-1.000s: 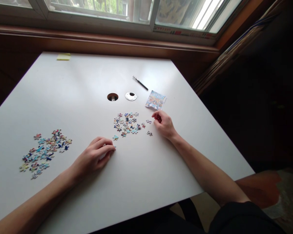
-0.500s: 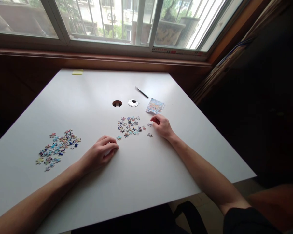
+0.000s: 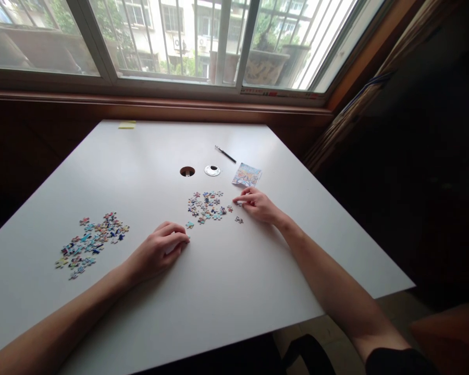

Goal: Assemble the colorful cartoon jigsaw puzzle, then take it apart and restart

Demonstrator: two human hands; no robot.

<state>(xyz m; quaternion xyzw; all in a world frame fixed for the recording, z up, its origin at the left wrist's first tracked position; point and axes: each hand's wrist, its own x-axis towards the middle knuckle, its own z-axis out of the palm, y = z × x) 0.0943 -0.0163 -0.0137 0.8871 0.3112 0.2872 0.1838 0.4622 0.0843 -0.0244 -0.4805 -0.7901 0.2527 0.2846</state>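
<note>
My left hand rests on the white table with its fingers curled together, fingertips pinched beside a single pale-blue puzzle piece. My right hand lies to the right of a small cluster of colourful puzzle pieces; its fingers reach left and pinch at a loose piece on the cluster's right edge. One more loose piece lies just below that hand. A larger pile of puzzle pieces sits far to the left, away from both hands.
A small picture card lies just beyond my right hand. A black pen, a round metal cap and a cable hole sit further back. A yellow note pad lies at the far edge under the window.
The view tilted up, showing more window. My right hand stretched its fingers left towards the loose piece at the cluster's edge. My left hand stayed put.
</note>
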